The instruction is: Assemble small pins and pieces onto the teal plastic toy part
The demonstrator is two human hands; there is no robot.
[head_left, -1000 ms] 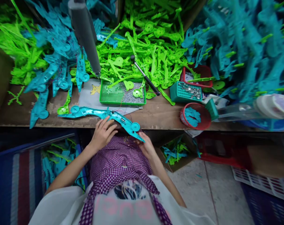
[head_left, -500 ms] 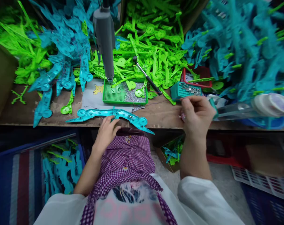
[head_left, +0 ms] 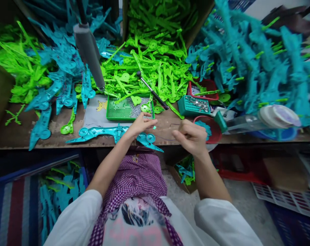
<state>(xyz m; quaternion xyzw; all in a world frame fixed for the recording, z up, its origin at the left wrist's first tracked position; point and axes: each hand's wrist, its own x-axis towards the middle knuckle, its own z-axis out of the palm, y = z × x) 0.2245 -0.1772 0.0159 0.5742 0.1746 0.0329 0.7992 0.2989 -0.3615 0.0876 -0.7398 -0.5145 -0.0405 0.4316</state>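
A translucent blue bow-shaped plastic part (head_left: 101, 132) lies along the table's front edge. My left hand (head_left: 139, 127) reaches over its right half, fingers stretched out and somewhat apart. A tiny teal piece (head_left: 154, 127) shows at its fingertips; whether they touch it is unclear. To the right, my right hand (head_left: 193, 136) is closed, with thumb and bent fingers together. A thin dark wire (head_left: 167, 139) runs from the bow part's side toward this hand, and its end at the fingers is hard to make out. Behind my right hand stands a red bowl (head_left: 213, 130) with teal pieces.
A grey hanging electric screwdriver (head_left: 89, 56) is above the green tray (head_left: 130, 119) of screws. A black-handled tool (head_left: 155, 92) leans behind it. A teal box (head_left: 187, 108) holds metal discs. Heaps of green parts (head_left: 155, 71) and blue parts (head_left: 259, 68) crowd the back.
My left hand has left the middle of the bow part and moved right. My right hand has come left and lower, uncovering the red bowl. The view has shifted, and the screwdriver hangs tilted.
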